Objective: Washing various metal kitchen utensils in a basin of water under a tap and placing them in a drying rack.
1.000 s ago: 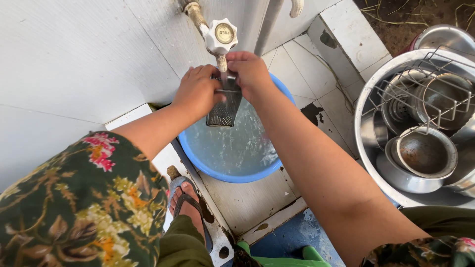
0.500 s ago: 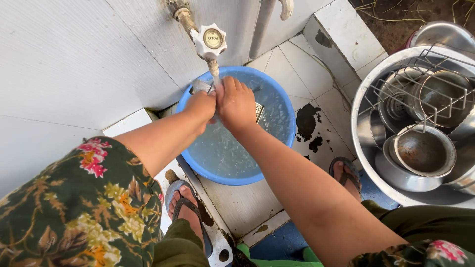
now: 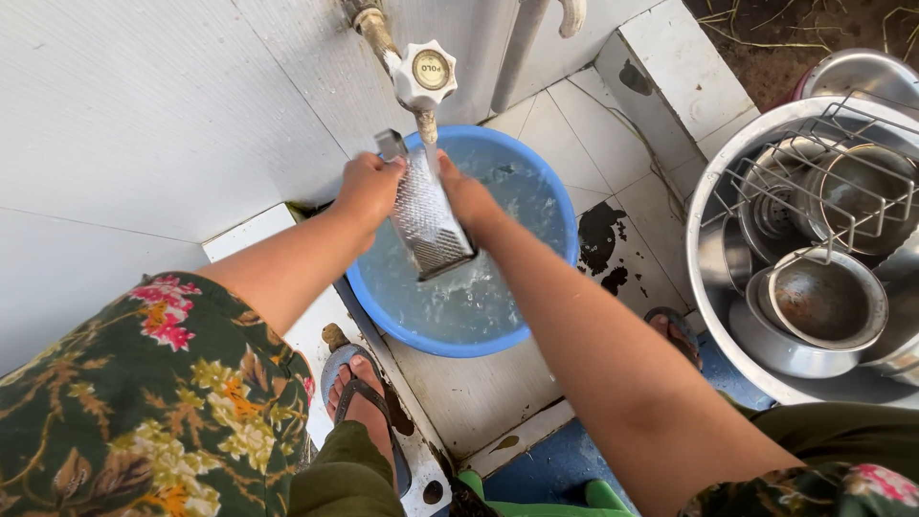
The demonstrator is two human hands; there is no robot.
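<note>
While water runs from the tap (image 3: pixel 424 81), the left hand (image 3: pixel 369 187) grips a metal grater (image 3: pixel 428 211) by its upper edge. The right hand (image 3: pixel 466 194) presses against its other side, above the blue basin (image 3: pixel 550 287).

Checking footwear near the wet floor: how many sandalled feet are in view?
2. One foot in a sandal is at the bottom, left of the blue basin; another foot shows partly behind the right forearm, right of the basin.
</note>
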